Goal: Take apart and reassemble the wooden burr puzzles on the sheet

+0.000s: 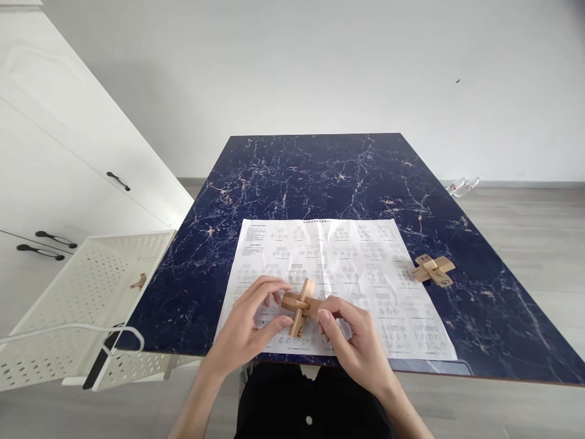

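A wooden interlocking burr puzzle (300,306), made of crossed bars, is between my hands above a printed sheet (365,274). My right hand (355,338) pinches the end of its right bar between thumb and fingers. On the other side, my left hand (247,323) is open, with thumb and fingers spread around the left bar. Its thumb tip comes close to the lower bar; whether it touches I cannot tell. A dark letter marks the lower bar's end. Small diagrams and text in rows cover the sheet, partly hidden by my hands.
Right of the sheet, another crossed wooden puzzle (433,270) with letters lies on the dark blue marbled table (301,177). A white perforated cart (86,292) at the left holds a small wooden piece (138,281). Clear bottles (464,186) are on the floor beyond the right edge.
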`<control>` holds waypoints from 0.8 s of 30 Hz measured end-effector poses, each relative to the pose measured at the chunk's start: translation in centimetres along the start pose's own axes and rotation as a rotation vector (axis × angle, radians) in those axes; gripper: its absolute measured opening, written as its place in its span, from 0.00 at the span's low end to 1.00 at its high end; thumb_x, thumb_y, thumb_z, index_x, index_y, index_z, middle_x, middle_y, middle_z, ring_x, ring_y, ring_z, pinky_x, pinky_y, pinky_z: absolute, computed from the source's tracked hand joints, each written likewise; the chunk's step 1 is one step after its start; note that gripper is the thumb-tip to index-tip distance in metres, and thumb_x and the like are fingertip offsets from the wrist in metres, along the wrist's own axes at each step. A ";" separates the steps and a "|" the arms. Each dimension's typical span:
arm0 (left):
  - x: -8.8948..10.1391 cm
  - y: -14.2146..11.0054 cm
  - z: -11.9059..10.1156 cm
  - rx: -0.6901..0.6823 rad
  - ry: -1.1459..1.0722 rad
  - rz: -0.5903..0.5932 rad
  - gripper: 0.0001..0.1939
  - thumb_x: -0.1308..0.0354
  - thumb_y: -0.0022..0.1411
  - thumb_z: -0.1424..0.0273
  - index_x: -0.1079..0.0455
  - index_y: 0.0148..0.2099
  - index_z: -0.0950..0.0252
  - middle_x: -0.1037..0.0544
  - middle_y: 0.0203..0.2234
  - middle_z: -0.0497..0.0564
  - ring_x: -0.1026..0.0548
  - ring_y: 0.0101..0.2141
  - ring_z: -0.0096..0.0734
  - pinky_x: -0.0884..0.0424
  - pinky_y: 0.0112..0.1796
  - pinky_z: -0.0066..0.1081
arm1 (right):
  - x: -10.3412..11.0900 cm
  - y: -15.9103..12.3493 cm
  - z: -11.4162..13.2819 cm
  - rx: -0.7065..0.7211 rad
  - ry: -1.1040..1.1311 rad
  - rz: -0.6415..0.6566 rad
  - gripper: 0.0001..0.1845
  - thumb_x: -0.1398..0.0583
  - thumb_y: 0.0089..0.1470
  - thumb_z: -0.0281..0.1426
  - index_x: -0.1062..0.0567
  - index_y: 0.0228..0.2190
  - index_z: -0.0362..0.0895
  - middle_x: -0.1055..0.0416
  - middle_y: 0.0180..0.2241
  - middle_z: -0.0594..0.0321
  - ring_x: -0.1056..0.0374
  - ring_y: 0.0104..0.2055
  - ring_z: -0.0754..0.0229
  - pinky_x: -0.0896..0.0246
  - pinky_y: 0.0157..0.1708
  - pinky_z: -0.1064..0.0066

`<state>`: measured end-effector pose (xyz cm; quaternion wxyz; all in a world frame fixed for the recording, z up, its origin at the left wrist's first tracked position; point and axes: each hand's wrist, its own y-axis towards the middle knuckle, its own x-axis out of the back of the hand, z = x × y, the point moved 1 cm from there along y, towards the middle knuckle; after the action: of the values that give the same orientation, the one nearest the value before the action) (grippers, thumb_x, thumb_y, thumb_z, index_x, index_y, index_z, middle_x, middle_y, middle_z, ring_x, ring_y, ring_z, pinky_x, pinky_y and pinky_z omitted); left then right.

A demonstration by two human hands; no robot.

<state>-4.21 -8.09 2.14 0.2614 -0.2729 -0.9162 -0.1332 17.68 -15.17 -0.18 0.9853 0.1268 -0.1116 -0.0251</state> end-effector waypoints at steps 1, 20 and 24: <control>-0.1 0.0 0.0 -0.002 0.009 0.010 0.18 0.38 0.75 0.54 0.27 0.62 0.52 0.23 0.53 0.54 0.22 0.48 0.40 0.21 0.44 0.34 | 0.0 -0.1 -0.1 -0.007 0.008 0.000 0.16 0.42 0.76 0.34 0.26 0.33 0.47 0.29 0.26 0.68 0.35 0.27 0.63 0.39 0.29 0.72; -3.6 -0.6 -2.0 -0.176 0.342 -0.035 0.09 0.43 0.75 0.74 0.34 0.38 0.62 0.28 0.25 0.42 0.30 0.24 0.25 0.33 0.27 0.28 | 0.0 -0.7 0.6 -0.205 -0.058 0.029 0.10 0.42 0.75 0.38 0.22 0.45 0.48 0.29 0.26 0.69 0.35 0.25 0.63 0.35 0.29 0.73; -4.1 -0.5 -2.3 -0.193 0.398 -0.095 0.14 0.44 0.73 0.76 0.40 0.33 0.61 0.34 0.21 0.40 0.35 0.20 0.24 0.38 0.25 0.28 | -0.4 -0.9 0.6 -0.266 -0.066 -0.116 0.12 0.42 0.74 0.39 0.22 0.50 0.48 0.23 0.29 0.67 0.32 0.26 0.63 0.34 0.28 0.73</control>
<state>-0.62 -11.19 1.73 0.4034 -0.2213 -0.8414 -0.2835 17.14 -16.17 0.12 0.9861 0.0003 -0.1323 -0.1009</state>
